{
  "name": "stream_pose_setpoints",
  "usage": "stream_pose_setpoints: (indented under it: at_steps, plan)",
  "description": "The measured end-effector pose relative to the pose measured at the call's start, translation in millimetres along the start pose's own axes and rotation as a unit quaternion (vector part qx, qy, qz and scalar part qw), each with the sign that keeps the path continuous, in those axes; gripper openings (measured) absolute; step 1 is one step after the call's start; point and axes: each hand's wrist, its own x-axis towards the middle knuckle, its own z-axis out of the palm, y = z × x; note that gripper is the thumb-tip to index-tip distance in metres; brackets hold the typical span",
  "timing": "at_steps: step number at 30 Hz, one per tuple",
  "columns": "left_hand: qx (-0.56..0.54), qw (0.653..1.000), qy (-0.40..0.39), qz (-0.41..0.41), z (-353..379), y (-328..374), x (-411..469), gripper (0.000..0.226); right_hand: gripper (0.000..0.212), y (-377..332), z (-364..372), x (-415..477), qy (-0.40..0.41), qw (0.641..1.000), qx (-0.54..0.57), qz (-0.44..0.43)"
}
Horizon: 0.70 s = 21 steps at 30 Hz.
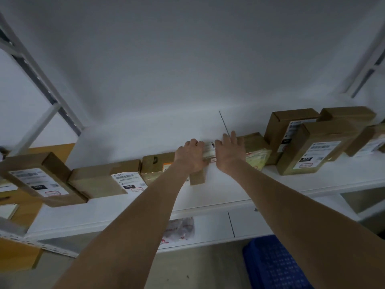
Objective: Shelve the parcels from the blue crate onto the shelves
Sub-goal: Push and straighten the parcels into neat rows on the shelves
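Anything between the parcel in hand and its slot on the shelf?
Nothing visible. The parcel already stands on the shelf, in the gap between the taped box and the yellow-taped parcel. The left hand grips it, the right hand lies flat against it.

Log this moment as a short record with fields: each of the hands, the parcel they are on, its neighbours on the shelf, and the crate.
left hand: fingers curled over the left end of the small parcel
right hand: fingers straight, flat against the parcel's right side
small parcel: on the white shelf, label showing, in a row of boxes
left neighbour: taped box, close beside it
right neighbour: yellowish parcel, partly behind the right hand
blue crate: below the shelves, lower right
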Motion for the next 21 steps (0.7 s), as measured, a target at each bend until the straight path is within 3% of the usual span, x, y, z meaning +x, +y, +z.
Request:
stream_pose_setpoints:
  at_steps: [3,10,14,18,21]
  plan:
    - [0.031,0.999,-0.026,-0.020,5.5,19.0,13.6,0.062,0.074,20.2,8.4,-0.1,-0.033,0.998,-0.056,-0.014]
    - [0.104,0.988,-0.075,-0.082,11.2,37.3,22.4,0.052,0.056,66.3,21.9,-2.7,-0.061,0.996,-0.062,-0.036]
    - [0.070,0.990,-0.067,-0.100,6.2,37.7,22.7,0.052,0.070,70.3,21.0,2.3,-0.056,0.994,-0.089,-0.036]
    - [0.057,0.992,-0.019,-0.111,-0.9,34.9,29.9,0.048,0.071,46.7,17.4,21.4,0.021,0.995,-0.010,-0.100]
    - [0.042,0.990,-0.001,-0.131,-1.1,28.1,35.0,0.046,0.080,30.5,20.5,42.9,-0.020,0.994,0.055,-0.092]
